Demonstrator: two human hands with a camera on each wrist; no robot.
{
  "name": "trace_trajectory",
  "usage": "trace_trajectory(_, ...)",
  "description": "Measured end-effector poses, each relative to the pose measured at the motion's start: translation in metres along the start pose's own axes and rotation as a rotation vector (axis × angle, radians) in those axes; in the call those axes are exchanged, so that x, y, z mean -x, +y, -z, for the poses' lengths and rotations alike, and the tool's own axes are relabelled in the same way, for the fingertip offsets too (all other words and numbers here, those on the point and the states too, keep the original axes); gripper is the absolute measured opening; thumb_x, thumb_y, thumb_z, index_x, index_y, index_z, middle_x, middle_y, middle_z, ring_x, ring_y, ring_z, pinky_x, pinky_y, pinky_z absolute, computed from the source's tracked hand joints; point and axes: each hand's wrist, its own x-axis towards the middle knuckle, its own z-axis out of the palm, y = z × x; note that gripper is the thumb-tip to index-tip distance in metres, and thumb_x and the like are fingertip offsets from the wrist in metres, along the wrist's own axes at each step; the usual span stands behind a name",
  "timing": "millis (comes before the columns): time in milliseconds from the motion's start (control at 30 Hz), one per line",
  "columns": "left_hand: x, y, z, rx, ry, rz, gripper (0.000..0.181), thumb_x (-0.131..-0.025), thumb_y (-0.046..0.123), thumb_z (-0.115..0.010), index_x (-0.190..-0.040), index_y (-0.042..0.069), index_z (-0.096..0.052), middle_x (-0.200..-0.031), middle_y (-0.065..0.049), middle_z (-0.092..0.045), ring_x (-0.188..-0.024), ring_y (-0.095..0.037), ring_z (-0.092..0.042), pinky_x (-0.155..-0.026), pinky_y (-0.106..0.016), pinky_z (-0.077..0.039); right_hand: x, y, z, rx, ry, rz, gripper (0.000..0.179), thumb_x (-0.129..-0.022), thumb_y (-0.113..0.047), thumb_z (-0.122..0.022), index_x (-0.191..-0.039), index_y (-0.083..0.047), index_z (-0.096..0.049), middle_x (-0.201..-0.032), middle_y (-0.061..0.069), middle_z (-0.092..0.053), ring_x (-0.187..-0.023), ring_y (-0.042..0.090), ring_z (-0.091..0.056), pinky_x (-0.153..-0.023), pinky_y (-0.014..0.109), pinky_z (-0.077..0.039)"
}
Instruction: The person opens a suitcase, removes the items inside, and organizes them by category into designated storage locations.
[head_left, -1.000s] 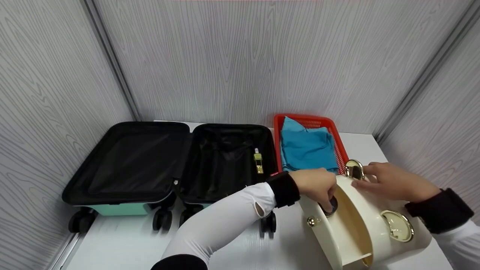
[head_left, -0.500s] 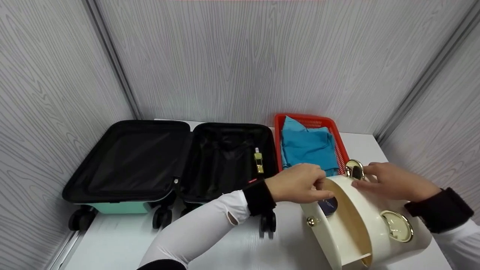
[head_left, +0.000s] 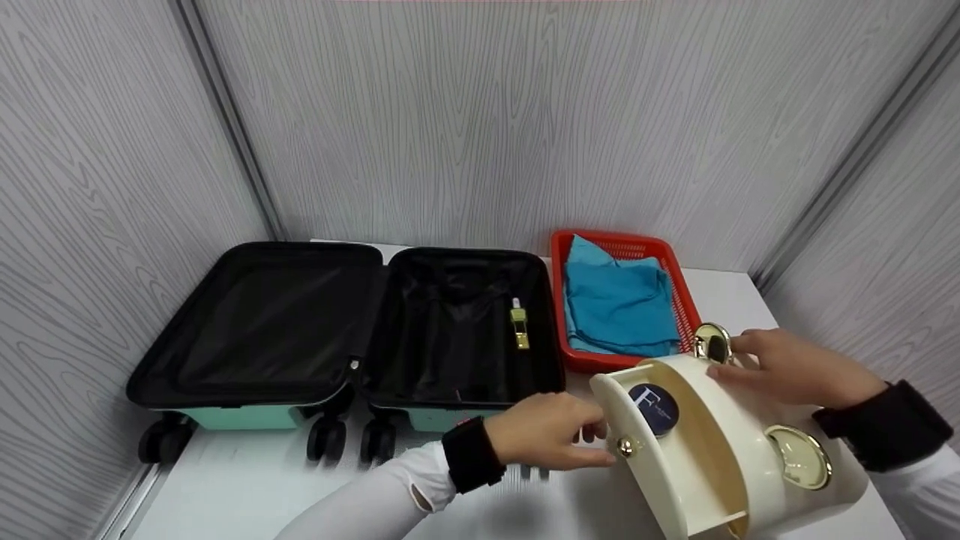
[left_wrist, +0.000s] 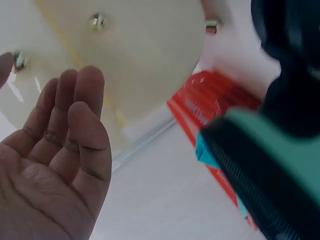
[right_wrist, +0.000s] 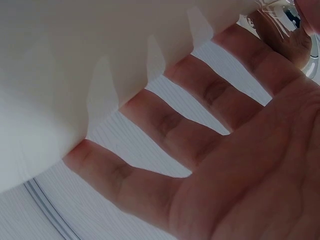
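My left hand (head_left: 551,427) hovers beside the front of a pulled-out drawer (head_left: 701,480), near its gold knob (head_left: 625,448). Its fingers are loosely bent with nothing between them, as the left wrist view of the palm (left_wrist: 50,175) also shows. A round dark blue container (head_left: 654,409) with a white letter F lies in the drawer. The drawer belongs to a cream storage box (head_left: 765,457) with gold ring handles. On the box's far side rests my right hand (head_left: 795,367), near one ring handle (head_left: 712,343). In the right wrist view, its spread fingers (right_wrist: 165,120) touch the cream surface.
An open mint suitcase with black lining (head_left: 277,322) spreads over the left and middle of the table. A small yellow-green bottle (head_left: 519,324) lies in its right half. Behind the box stands a red basket (head_left: 681,300) with folded blue cloth (head_left: 621,307). Walls enclose the back and sides.
My left hand has let go of the round container, leaving it in the drawer, and moved left and down to beside the drawer front. The right hand stays on the box.
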Motion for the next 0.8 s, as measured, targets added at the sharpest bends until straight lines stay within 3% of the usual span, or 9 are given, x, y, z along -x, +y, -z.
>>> trace_trajectory(133,-0.010,0.006,-0.022,-0.009,0.029,-0.035,0.028,-0.107,0.045,-0.068,-0.107,0.018,-0.075,-0.100,0.008,-0.075,-0.090,-0.002,-0.068,-0.075,-0.011,-0.046,0.000,0.001,0.000,0.005,-0.005,-0.014,0.024,-0.105,-0.033,-0.072,-0.087,-0.019,-0.068,-0.084,-0.009,-0.064,-0.077,0.007,-0.054,-0.071,0.030,-0.048)
trace_trajectory(267,-0.023,0.014,-0.033,-0.029,0.055,-0.012,0.030,-0.108,0.048,-0.066,-0.103,0.020,-0.072,-0.092,0.009,-0.071,-0.081,0.000,-0.061,-0.068,-0.013,-0.044,0.000,-0.001,0.001,0.007,-0.011,-0.021,0.024,-0.104,-0.034,-0.073,-0.086,-0.018,-0.068,-0.084,-0.009,-0.064,-0.077,0.007,-0.054,-0.070,0.030,-0.048)
trace_trajectory(567,-0.060,0.026,-0.041,0.028,0.034,0.023,0.031,-0.111,0.048,-0.061,-0.104,0.018,-0.067,-0.088,0.010,-0.064,-0.078,0.002,-0.055,-0.067,-0.013,-0.042,0.000,-0.004,0.004,0.006,-0.014,-0.039,0.026,-0.105,-0.035,-0.072,-0.086,-0.018,-0.067,-0.085,-0.007,-0.064,-0.077,0.009,-0.055,-0.070,0.031,-0.048)
trace_trajectory(800,-0.079,0.032,-0.048,0.058,0.046,0.028,0.030,-0.111,0.047,-0.061,-0.106,0.018,-0.065,-0.087,0.013,-0.061,-0.076,0.004,-0.054,-0.066,-0.012,-0.042,0.002,-0.004,0.002,-0.011,-0.012,-0.057,0.030,-0.104,-0.037,-0.072,-0.082,-0.018,-0.063,-0.082,-0.007,-0.061,-0.073,0.009,-0.052,-0.067,0.029,-0.045)
